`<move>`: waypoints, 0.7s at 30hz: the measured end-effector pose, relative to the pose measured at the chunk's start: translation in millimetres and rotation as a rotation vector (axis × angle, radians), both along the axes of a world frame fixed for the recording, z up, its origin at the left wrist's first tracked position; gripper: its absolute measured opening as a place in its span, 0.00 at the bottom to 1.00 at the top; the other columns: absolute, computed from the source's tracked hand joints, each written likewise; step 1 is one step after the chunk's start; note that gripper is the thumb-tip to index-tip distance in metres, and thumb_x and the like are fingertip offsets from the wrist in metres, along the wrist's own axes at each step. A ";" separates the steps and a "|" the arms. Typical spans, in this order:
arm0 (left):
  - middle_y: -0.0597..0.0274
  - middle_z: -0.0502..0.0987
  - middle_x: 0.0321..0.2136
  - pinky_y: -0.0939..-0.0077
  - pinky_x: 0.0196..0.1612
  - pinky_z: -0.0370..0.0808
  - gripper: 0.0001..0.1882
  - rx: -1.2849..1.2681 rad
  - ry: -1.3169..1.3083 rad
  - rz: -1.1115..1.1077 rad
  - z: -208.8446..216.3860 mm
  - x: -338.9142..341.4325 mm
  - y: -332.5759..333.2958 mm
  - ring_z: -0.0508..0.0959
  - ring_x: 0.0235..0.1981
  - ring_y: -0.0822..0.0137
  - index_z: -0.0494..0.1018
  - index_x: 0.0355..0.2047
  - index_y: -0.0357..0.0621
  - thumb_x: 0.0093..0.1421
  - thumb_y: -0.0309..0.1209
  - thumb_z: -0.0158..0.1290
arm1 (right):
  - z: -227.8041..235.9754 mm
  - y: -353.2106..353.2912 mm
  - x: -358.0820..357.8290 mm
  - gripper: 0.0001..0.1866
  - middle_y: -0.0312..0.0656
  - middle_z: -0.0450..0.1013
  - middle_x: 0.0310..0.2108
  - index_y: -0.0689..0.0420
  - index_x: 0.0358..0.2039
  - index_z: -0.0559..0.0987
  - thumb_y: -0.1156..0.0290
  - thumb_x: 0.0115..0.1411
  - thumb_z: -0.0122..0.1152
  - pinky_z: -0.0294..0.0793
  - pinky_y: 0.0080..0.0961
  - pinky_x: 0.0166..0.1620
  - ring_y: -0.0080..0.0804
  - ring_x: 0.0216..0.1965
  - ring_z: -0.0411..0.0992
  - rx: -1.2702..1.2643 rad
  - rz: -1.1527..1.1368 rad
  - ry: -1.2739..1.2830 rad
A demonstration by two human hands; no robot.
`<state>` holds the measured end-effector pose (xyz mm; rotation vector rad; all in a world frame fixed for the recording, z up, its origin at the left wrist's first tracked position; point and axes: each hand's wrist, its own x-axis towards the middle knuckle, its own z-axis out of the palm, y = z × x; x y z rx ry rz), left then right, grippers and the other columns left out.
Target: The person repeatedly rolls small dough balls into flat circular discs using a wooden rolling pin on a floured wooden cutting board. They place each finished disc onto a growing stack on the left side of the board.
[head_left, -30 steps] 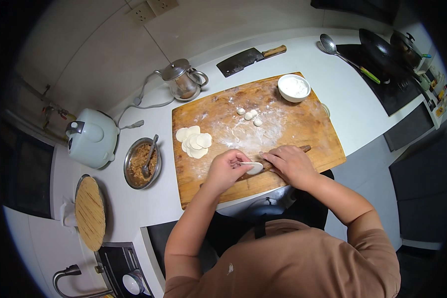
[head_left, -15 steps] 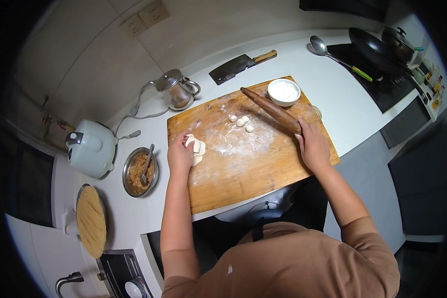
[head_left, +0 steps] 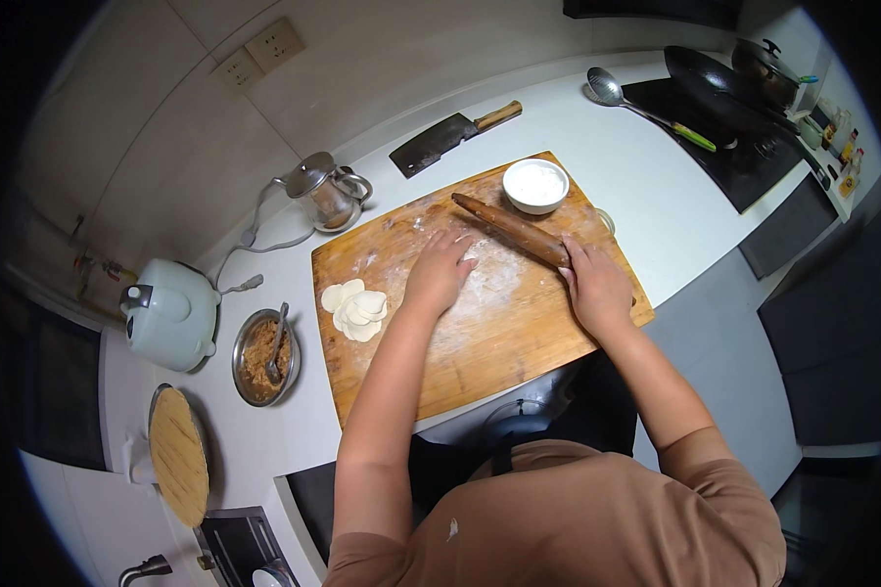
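Observation:
A wooden board (head_left: 480, 362) dusted with flour lies before me. My right hand (head_left: 597, 287) is closed round the near end of a brown rolling pin (head_left: 509, 228), whose tapered far end points up and left on the board. My left hand (head_left: 439, 272) is over the floured middle of the board, fingers stretched out and thumb apart. Its fingers cover the spot where the small dough balls lay, and I cannot see them. Left of that hand, several round dough wrappers (head_left: 357, 311) overlap in a loose pile.
A white bowl of flour (head_left: 536, 186) stands on the board's far right corner. Beyond are a cleaver (head_left: 436, 145) and a steel kettle (head_left: 328, 196). At left sit a metal bowl of filling (head_left: 264, 357), a spoon in it, and a pale green rice cooker (head_left: 171, 315).
My left hand has left the dough wrappers and moved right, over the dough balls. The pile of wrappers now shows fully. My right hand still holds the rolling pin.

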<state>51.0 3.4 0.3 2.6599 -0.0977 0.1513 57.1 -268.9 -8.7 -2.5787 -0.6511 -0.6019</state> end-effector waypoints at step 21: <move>0.52 0.75 0.53 0.64 0.57 0.72 0.18 -0.262 -0.185 -0.027 3.0 -63.8 12.5 0.75 0.55 0.54 0.74 0.52 0.41 0.61 0.24 0.54 | -3.1 -0.7 0.8 0.25 0.45 0.74 0.38 0.53 0.59 0.72 0.67 0.61 0.62 0.74 0.38 0.43 0.44 0.41 0.73 0.038 0.012 -0.001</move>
